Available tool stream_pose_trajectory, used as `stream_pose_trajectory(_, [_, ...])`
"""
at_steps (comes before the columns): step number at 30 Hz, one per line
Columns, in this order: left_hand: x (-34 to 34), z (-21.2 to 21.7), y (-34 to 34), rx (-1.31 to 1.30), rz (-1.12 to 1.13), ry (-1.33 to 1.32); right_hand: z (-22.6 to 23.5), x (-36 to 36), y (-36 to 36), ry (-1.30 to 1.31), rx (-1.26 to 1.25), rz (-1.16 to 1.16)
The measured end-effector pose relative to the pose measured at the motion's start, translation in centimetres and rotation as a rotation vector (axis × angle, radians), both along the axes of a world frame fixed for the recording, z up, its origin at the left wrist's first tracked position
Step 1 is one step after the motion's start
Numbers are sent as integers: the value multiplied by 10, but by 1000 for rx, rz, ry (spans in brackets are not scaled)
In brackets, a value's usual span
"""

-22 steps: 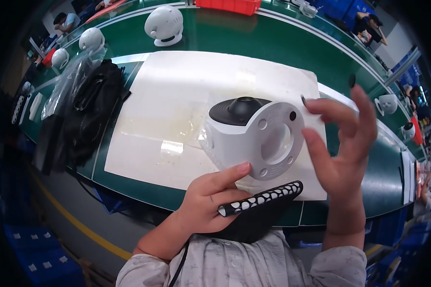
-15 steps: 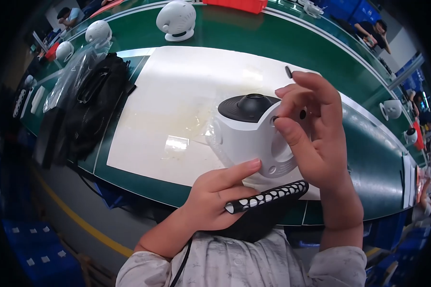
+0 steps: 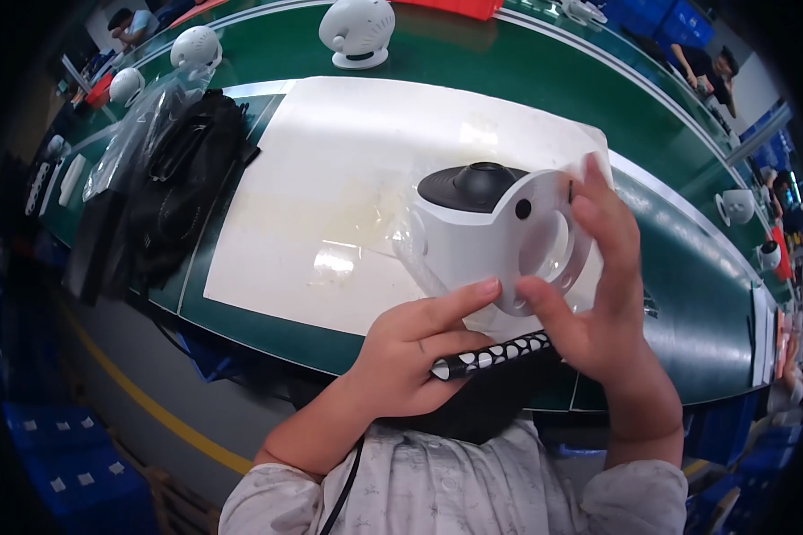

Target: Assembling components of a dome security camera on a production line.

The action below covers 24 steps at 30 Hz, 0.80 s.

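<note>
A white rounded plastic housing (image 3: pixel 464 245) stands tilted on a white sheet, a black ridged dome (image 3: pixel 484 185) on top and a ring-shaped end facing right. One black round pad (image 3: pixel 523 209) sits on the ring's face. My left hand (image 3: pixel 410 348) is closed on a black strip with white oval spots (image 3: pixel 492 357), while its index fingertip rests at the housing's lower edge. My right hand (image 3: pixel 598 285) is beside the ring, fingers spread and smeared by motion. Its thumb is at the ring's lower part; a dark spot by the fingertips is too blurred to name.
The white sheet (image 3: pixel 277 241) covers part of the green table (image 3: pixel 241 325). A black cloth bag (image 3: pixel 183 178) and clear plastic bags (image 3: pixel 125 143) lie on the left. Another white housing (image 3: pixel 357 31) stands at the back, near a red bin (image 3: pixel 455 7). Other people sit farther off.
My right hand's thumb has moved down from the ring's upper part, uncovering the black round pad. The dark piece at its raised fingertips no longer shows there. My left hand still holds the strip.
</note>
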<state>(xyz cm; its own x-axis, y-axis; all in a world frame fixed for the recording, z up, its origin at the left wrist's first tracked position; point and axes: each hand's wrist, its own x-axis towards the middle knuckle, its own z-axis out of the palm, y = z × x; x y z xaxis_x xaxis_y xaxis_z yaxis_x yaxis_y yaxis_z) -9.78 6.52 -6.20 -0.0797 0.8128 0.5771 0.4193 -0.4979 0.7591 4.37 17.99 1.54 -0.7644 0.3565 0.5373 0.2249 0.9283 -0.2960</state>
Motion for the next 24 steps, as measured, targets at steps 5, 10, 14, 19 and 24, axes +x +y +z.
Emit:
stream_pose_trajectory(5, [4, 4, 5, 34, -31, -22, -19, 20, 6, 258, -123, 36])
stream_pose_trajectory(10, [5, 3, 6, 74, -15, -33, -20, 12, -8, 195, -280, 58])
stream_pose_trajectory(14, [8, 3, 5, 79, -16, -47, -29, 21, -9, 193, -149, 28])
stream_pose_trajectory(19, [2, 1, 7, 148, -92, 48, -22, 37, -26, -171, 316, -99])
stream_pose_trajectory(24, [10, 4, 7, 105, -5, -52, -26, 28, -30, 127, 132, -103])
